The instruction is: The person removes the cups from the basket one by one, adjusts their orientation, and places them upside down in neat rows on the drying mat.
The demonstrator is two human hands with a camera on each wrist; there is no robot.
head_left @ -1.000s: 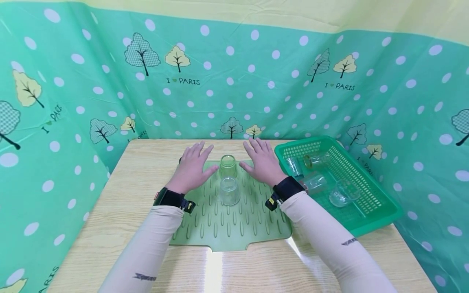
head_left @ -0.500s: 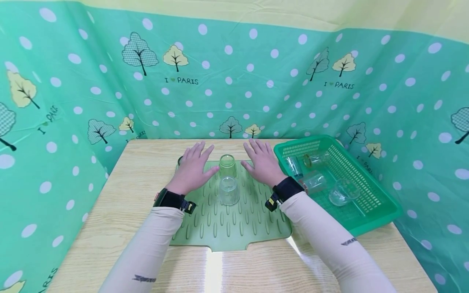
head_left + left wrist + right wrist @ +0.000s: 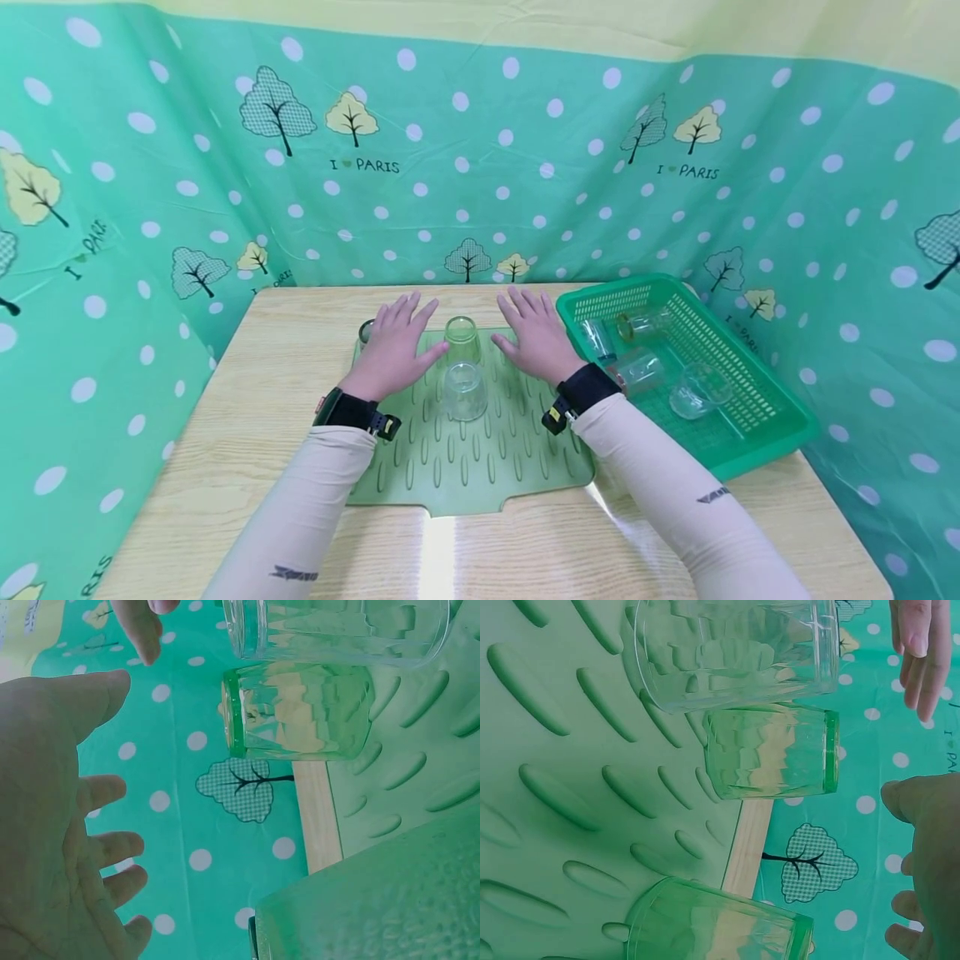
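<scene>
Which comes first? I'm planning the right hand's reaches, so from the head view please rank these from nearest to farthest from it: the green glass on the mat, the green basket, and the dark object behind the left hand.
1. green glass, just left of the right hand, on the mat.
2. green basket, on the right; its near wall is about as close, so too close to call against the green glass.
3. dark object, beyond the left hand, clearly farthest.

Almost nothing changes: the head camera drifts slightly toward 1 o'clock, so the drying mat [image 3: 465, 433], both hands and the green basket [image 3: 750, 392] sit a touch toward 7 o'clock in the view. More of a third glass [image 3: 366, 331] shows by the left hand [image 3: 393, 350].
</scene>
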